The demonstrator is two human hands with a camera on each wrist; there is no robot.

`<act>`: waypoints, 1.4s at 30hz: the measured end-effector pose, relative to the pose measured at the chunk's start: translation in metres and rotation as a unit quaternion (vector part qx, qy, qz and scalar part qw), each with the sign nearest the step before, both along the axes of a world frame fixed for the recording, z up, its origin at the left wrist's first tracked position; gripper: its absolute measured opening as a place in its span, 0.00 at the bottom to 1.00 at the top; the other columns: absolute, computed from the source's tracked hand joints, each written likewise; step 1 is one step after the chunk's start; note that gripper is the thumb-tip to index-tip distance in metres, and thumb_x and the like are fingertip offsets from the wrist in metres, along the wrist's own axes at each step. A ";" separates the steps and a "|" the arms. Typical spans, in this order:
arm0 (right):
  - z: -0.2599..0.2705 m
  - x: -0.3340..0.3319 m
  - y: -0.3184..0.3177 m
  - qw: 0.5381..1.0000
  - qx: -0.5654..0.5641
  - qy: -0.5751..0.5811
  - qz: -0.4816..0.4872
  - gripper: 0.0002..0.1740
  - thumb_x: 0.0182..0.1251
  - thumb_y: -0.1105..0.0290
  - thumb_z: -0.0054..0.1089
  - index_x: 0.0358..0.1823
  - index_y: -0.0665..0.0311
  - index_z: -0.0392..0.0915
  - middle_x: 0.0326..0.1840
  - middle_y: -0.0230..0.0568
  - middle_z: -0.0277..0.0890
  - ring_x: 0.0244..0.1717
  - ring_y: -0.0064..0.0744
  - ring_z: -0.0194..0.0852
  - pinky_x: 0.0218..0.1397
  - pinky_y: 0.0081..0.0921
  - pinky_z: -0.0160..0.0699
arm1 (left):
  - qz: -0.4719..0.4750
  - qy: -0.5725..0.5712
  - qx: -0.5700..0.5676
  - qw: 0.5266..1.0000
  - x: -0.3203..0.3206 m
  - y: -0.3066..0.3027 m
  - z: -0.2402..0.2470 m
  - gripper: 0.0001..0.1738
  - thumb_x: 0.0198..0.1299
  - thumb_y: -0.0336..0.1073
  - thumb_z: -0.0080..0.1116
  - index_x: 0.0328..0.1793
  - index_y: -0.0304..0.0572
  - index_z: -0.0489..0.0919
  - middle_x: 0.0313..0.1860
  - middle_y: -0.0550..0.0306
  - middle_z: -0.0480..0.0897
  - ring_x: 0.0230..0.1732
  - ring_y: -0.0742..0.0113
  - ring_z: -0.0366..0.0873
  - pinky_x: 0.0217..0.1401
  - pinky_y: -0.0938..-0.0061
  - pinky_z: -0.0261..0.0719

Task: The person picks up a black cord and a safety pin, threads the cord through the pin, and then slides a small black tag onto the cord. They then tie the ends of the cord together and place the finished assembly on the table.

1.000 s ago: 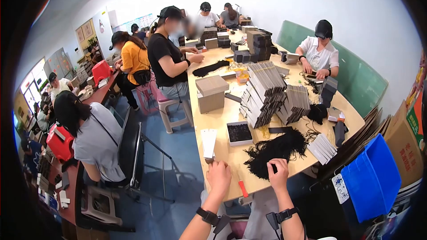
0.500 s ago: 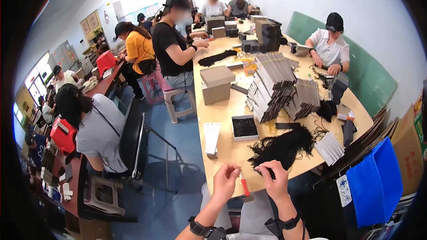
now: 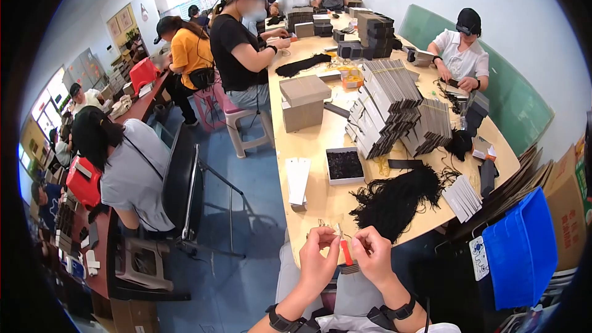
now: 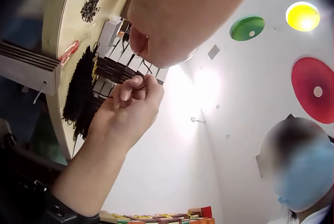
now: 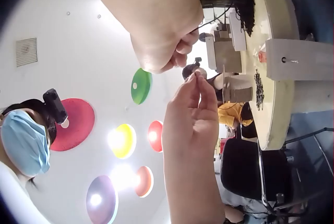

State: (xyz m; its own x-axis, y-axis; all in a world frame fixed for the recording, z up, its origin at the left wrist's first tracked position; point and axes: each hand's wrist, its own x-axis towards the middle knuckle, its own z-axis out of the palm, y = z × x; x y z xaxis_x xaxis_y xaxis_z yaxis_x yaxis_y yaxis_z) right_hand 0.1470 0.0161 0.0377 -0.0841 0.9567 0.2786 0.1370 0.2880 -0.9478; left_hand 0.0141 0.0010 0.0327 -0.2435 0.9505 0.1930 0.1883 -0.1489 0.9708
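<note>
Low in the head view, my left hand (image 3: 319, 262) and right hand (image 3: 374, 259) face each other over the table's front edge, thumbs and fingertips pinched together. A thin black cord (image 5: 215, 20) runs from my right hand in the right wrist view. My left fingertips pinch something tiny and dark there, seemingly a cord end. Between the hands lies a red-handled tool (image 3: 346, 254). Beyond them spreads a black bundle of cords (image 3: 398, 203). A grey box or board stack (image 4: 26, 70), with a small loop at its face, shows at the table edge in the left wrist view.
A tray (image 3: 346, 181) of small black pieces and white strips (image 3: 298, 179) lie left of the cords. Tall stacks of grey boards (image 3: 385, 108) and a grey box (image 3: 303, 116) stand behind. A blue bin (image 3: 521, 250) is at right. Several people work around the tables.
Both hands have come closer together, over the red-handled tool. My right hand has moved left, away from the black bundle, and my left hand has moved right. The head view has shifted slightly.
</note>
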 end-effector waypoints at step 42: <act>-0.031 0.030 -0.011 0.951 -0.235 0.090 0.177 0.04 0.69 0.75 0.56 0.41 0.67 0.72 0.26 0.26 0.72 0.24 0.09 0.63 0.28 0.10 0.61 | -0.157 0.141 0.039 0.977 -0.014 -0.021 -0.008 0.03 0.56 0.22 0.57 0.37 0.33 0.76 0.30 0.52 0.77 0.31 0.62 0.77 0.34 0.73 0.74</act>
State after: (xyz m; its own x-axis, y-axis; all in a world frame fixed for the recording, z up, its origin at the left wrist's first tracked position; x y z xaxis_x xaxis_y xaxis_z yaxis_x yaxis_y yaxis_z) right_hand 0.1767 0.0053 0.0070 -0.4162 0.8996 -0.1327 -0.0673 -0.1761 -0.9821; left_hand -0.0001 -0.0202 0.0246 0.1316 0.9494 0.2852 0.3787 -0.3140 0.8706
